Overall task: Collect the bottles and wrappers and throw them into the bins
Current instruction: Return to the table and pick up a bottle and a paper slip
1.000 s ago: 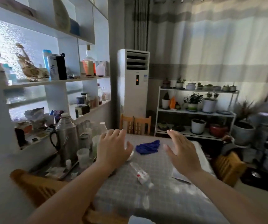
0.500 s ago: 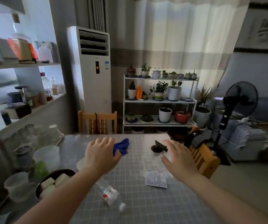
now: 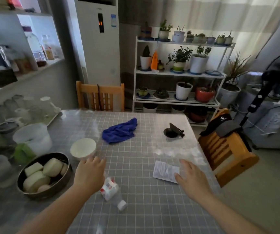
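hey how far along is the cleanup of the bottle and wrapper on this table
Nothing looks binned yet, and no bin is in view. The clear plastic bottle lies on its side on the table, and the white wrapper lies flat nearby. The left hand hovers open by the bottle, and the right hand is open at the wrapper's edge. Neither grips anything. Grasping both and throwing them away is all left.

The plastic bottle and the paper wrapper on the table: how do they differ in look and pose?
The plastic bottle is clear and rounded, lying on its side with a white cap and a red and white label; the paper wrapper is flat, white and printed. The bottle lies by the left hand; the wrapper is partly under the right hand. Both rest on the checked table, and neither is lifted.
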The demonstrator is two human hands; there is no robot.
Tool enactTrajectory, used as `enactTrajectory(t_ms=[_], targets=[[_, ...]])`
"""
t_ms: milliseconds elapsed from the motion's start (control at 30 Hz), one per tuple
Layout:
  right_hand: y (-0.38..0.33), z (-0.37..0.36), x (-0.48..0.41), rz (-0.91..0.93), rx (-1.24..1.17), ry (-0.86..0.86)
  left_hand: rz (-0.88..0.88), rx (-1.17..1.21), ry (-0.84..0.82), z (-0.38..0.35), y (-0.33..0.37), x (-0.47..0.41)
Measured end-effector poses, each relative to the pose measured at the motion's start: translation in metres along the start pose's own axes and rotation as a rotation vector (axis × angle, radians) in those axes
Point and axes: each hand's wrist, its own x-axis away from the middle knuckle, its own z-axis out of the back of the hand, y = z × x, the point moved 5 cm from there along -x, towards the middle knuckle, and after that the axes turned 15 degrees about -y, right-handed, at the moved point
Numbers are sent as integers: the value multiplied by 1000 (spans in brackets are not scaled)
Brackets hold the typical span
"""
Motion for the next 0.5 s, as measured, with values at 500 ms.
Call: enactTrajectory(t_ms=[500], targets=[[49,-80,-131,43,3,-287,-201,-215,-320,-107,44,-54]])
